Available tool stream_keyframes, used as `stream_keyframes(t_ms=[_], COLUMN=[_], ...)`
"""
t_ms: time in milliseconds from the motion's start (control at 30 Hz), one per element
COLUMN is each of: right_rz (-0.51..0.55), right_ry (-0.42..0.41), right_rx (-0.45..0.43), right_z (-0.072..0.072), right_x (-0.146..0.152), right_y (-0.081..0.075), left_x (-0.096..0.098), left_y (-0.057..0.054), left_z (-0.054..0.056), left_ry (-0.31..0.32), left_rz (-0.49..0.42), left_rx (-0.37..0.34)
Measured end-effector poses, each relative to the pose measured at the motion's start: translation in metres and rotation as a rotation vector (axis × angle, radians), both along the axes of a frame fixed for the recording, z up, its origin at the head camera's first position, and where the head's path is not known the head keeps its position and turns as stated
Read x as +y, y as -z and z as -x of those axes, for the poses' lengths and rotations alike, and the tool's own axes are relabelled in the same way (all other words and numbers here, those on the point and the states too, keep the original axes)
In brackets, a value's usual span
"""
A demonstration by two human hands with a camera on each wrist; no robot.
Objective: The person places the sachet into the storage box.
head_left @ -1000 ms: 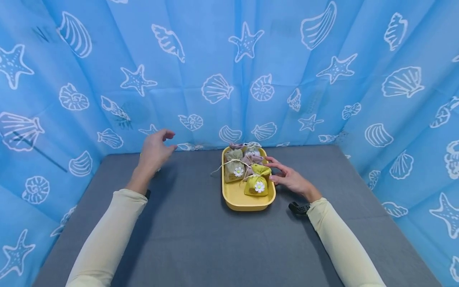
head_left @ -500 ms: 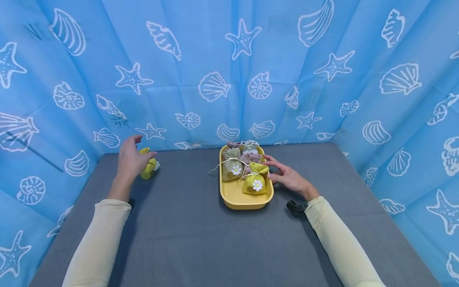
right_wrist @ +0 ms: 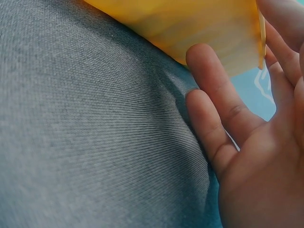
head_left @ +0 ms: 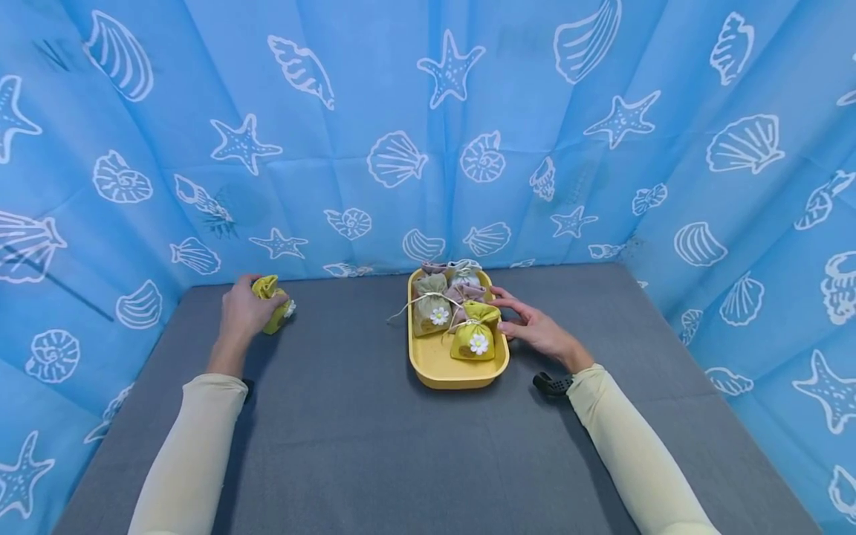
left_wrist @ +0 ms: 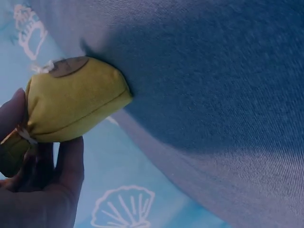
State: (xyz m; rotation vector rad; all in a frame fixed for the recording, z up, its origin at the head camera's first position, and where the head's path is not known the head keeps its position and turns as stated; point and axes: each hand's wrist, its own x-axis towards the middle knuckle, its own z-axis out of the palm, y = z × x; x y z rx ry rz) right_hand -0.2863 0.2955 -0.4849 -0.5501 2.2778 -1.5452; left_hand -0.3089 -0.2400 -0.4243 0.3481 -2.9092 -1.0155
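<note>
In the head view, my left hand [head_left: 244, 310] is at the table's far left corner and holds a small yellow drawstring pouch [head_left: 276, 312] with a white flower. Up close in the left wrist view, thumb and fingers pinch the tied neck of that pouch [left_wrist: 76, 102]; its base is right at the cloth. A yellow tray [head_left: 458, 377] stands mid-table, with a second yellow pouch [head_left: 473, 338], a grey-green pouch [head_left: 431, 297] and others behind. At its right rim rests my right hand [head_left: 545, 338], fingers extended. The right wrist view shows two fingertips [right_wrist: 202, 54] by the tray's outer wall.
Grey cloth covers the table [head_left: 374, 446]. A blue curtain [head_left: 334, 171] printed with shells and starfish hangs along the back and both sides, close behind the tray and the left hand. A pale cord from the grey-green pouch hangs over the tray's left rim.
My left hand has moved left and closed on the yellow pouch in the left corner. The right hand has stayed at the tray's rim. The view has shifted slightly.
</note>
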Motion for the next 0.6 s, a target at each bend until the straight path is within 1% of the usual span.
stream_keyframes(t_ms=[133, 167, 367, 433, 600], right_rz=[0.015, 0.017, 0.018, 0.019, 0.024], right_ry=[-0.001, -0.001, -0.004, -0.001, 0.011], right_rx=[0.003, 0.003, -0.001, -0.006, -0.019], right_z=[0.0003, 0.0002, -0.0002, -0.0004, -0.0019], right_x=[0.0002, 0.0001, -0.0011, -0.0016, -0.0025], right_y=[-0.0014, -0.0018, -0.0022, -0.0015, -0.0005], left_x=[0.0005, 0.0012, 0.0064, 0.0062, 0.0058], left_y=[0.001, 0.0009, 0.0004, 0.0005, -0.0018], left_z=[0.0016, 0.0019, -0.0003, -0.0016, -0.0061], left_ry=[0.034, 0.038, 0.038, 0.052, 0.094], left_rz=[0.091, 0.102, 0.116, 0.125, 0.145], left_rx=[0.009, 0.012, 0.019, 0.029, 0.018])
